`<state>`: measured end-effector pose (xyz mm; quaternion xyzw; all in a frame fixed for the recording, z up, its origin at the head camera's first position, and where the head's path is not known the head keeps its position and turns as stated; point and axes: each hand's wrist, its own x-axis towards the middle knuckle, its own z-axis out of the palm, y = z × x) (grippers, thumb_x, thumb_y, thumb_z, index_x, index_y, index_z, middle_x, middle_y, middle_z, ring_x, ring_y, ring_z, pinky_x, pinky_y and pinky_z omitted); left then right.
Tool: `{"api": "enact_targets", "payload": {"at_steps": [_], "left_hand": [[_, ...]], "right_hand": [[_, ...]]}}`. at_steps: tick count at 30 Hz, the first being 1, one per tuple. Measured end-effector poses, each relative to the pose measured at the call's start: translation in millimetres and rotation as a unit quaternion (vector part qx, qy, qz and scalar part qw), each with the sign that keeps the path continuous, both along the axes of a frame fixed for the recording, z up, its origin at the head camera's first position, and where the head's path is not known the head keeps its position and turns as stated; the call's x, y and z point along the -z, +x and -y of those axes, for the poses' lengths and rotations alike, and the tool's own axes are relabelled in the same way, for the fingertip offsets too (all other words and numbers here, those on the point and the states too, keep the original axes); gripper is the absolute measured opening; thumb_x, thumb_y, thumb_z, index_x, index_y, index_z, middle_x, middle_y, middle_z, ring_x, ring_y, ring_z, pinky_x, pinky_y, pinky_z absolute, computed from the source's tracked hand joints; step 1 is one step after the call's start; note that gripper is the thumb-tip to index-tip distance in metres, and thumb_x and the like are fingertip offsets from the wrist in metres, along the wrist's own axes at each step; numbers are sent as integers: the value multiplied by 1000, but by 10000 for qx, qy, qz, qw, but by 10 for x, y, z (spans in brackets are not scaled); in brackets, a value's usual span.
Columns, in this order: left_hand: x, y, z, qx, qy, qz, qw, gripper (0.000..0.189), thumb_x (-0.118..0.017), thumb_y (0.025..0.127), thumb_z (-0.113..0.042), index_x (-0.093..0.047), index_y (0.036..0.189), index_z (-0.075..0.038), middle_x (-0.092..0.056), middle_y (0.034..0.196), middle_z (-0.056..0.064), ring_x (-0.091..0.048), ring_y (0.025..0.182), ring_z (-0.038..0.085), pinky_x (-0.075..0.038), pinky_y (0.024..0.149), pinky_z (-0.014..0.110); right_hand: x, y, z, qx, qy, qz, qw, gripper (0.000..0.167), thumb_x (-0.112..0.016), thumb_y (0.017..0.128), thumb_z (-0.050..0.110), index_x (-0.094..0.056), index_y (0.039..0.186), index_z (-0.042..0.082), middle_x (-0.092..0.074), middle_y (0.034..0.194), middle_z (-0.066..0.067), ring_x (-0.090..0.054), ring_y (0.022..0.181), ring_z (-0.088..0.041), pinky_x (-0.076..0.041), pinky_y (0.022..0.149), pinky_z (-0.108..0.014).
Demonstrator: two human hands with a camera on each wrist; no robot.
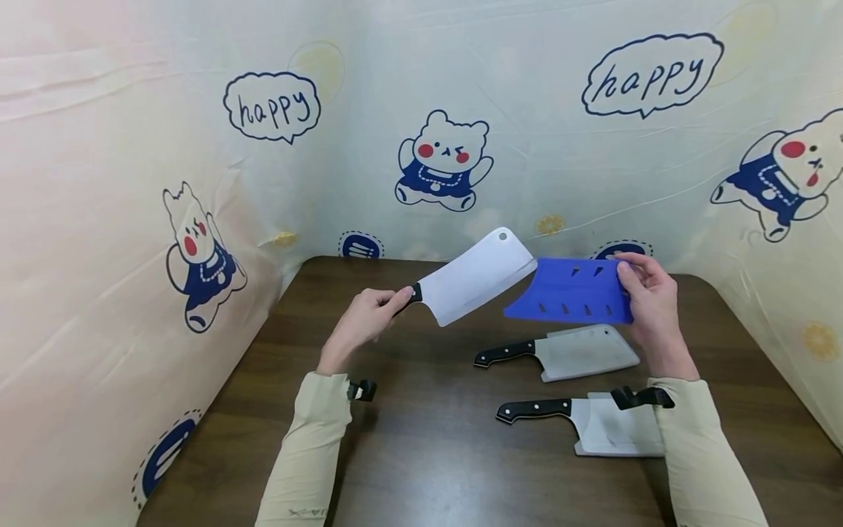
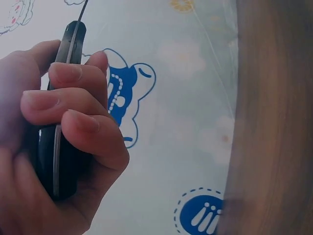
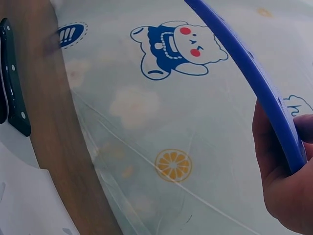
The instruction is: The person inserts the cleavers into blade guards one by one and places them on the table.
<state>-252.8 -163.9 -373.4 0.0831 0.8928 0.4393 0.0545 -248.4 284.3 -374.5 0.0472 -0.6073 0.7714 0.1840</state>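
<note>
My left hand (image 1: 365,322) grips a cleaver (image 1: 477,278) by its black riveted handle, with the broad blade raised above the table and angled up to the right. In the left wrist view, the fingers curl round that handle (image 2: 57,161). My right hand (image 1: 652,307) pinches a blue slotted blade cover (image 1: 569,291) at its right end, thumb on the near face. The blade's upper right corner meets the cover's left edge; whether they touch, I cannot tell. Seen edge-on, the cover slants across the right wrist view above the hand (image 3: 288,196).
Two more cleavers lie on the brown table (image 1: 421,454), handles left, blades in pale covers: a farther one (image 1: 586,353) and a nearer one (image 1: 612,432), partly hidden by the right sleeve. A printed cloth (image 1: 369,88) hangs round the table's back and sides.
</note>
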Motion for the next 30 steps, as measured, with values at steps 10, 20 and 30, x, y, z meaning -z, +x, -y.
{"api": "enact_targets", "payload": {"at_steps": [10,20,30], "left_hand": [[-126,139,-36,448,-21,-299,9985,54,-54,89,-68,-63,75,-16,-44,55,3,-40,45,18,-31,42,28],[-260,275,22,1125,-484,-125,9924,38,-58,91,-59,-70,84,-24,-34,50,-1,-31,44,16,-26,46,27],[-335,337,39,1723,-1006,-146,9798,37,-62,91,-54,-70,71,-24,-35,51,-3,-35,45,14,-29,46,26]], "right_hand": [[-44,26,-87,81,-117,-25,9999,35,-65,93,20,-62,122,0,-71,100,4,-66,81,-7,-55,65,-19],[-76,83,-171,0,96,199,9998,31,-67,93,21,-64,119,6,-72,93,6,-68,77,-7,-56,61,-20],[-92,116,-155,-448,1099,158,9928,22,-62,96,19,-66,117,12,-65,94,4,-68,68,-9,-56,54,-26]]}}
